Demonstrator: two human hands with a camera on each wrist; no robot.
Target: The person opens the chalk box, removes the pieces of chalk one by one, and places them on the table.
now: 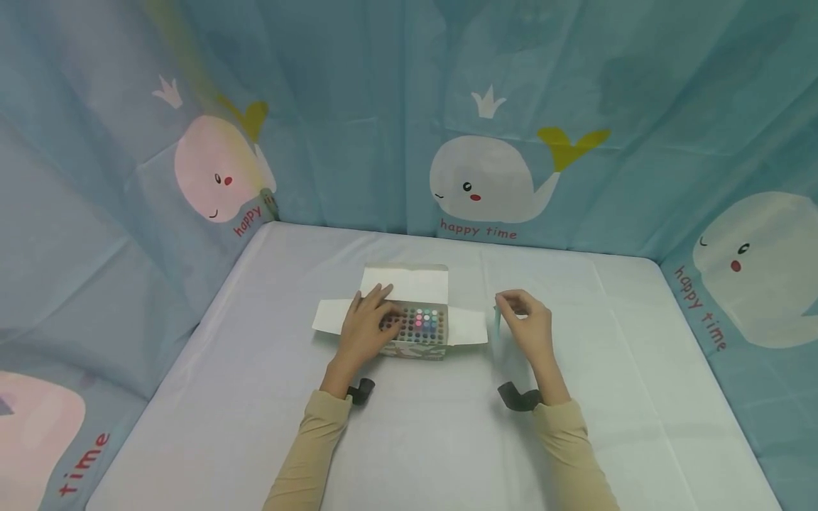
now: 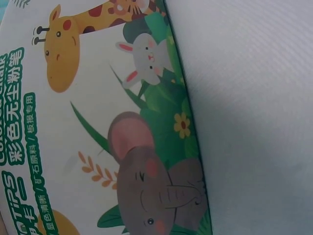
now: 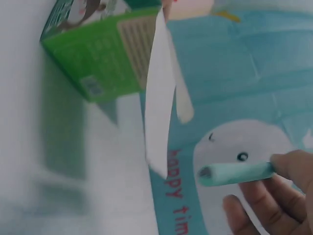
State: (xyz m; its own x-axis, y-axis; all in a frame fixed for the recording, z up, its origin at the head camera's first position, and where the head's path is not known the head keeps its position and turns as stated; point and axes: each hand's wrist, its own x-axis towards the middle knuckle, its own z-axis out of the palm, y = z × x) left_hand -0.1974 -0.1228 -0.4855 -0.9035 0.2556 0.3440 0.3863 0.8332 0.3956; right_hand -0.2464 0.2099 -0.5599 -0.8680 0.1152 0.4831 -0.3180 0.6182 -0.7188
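A: The right grip [image 1: 527, 323] is pinching a blue-green chalk stick [image 3: 237, 175] by one end. The rest of it pokes out past the fingers.

B: What could go wrong there?

A: Only a little bit is held, so I think it could slip or twist. Then it might drop on the table [image 1: 434, 433] under the grip and snap, because chalk is easy to break.

B: What's just beside the grip?

A: The white side flap [image 1: 468, 326], to the left, with a small gap from the stick. If the grip swung left and low, the stick could bump the flap and get knocked loose.

B: And past the flap?

A: The chalk box [image 1: 415, 350], farther left of the grip, with its top open. I see pink, white and blue chalk ends [image 1: 427, 321] inside. Some spots look dark, and I can't tell if those are holes or chalk. They're all close together, so a finger could bump the wrong one.

B: What about the left grip [image 1: 366, 323]?

A: It's over the box's other end, fingers spread, holding nothing that I can see. If it pressed too hard, the box might bend or slide.

B: And farthest away?

A: The whale cloth [image 1: 358, 170], well behind both grips. I don't think it'll get in the way.
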